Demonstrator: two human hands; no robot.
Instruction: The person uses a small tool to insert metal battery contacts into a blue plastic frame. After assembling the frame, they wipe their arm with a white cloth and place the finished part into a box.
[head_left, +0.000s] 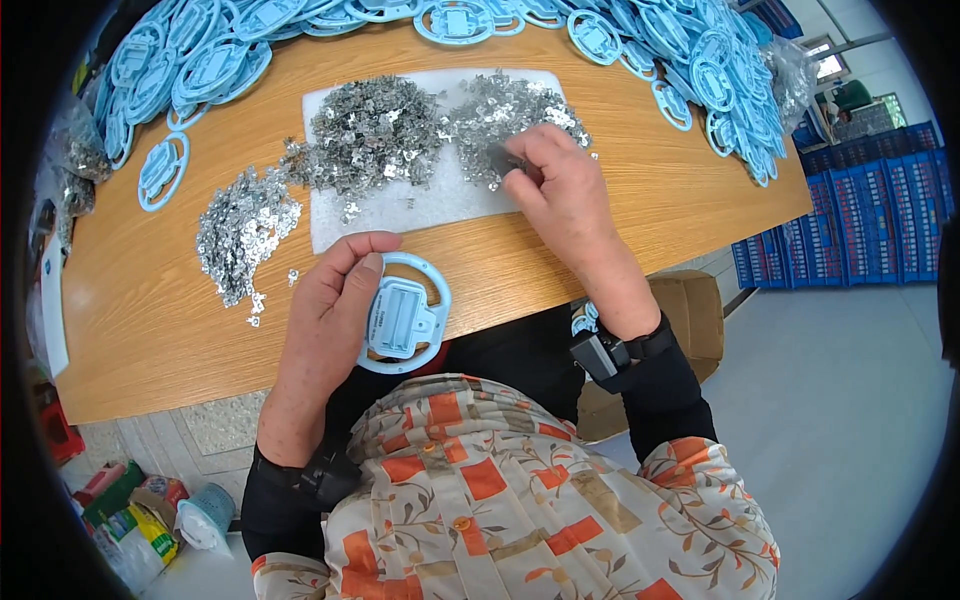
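My left hand (335, 300) grips the left rim of a light-blue plastic wheel-shaped part (403, 318) at the table's near edge. The part's battery-box-like centre faces up. My right hand (565, 195) is closed in a pinch on a small dark grey piece (507, 158), whose exact kind I cannot make out. It hovers by the right-hand heap of small metal contact plates (520, 105). Beside that heap lies a darker, denser pile of metal pieces (375, 130); both are on a white foam sheet (335, 228). Another silvery pile (243, 230) lies on the bare wood to the left.
Heaps of light-blue wheel parts (690, 60) line the far edge of the wooden table (160, 320). Clear bags (80, 140) stand at the left. Below the table's right side is a cardboard box (695, 310). Blue panels (860, 215) stand on the floor to the right.
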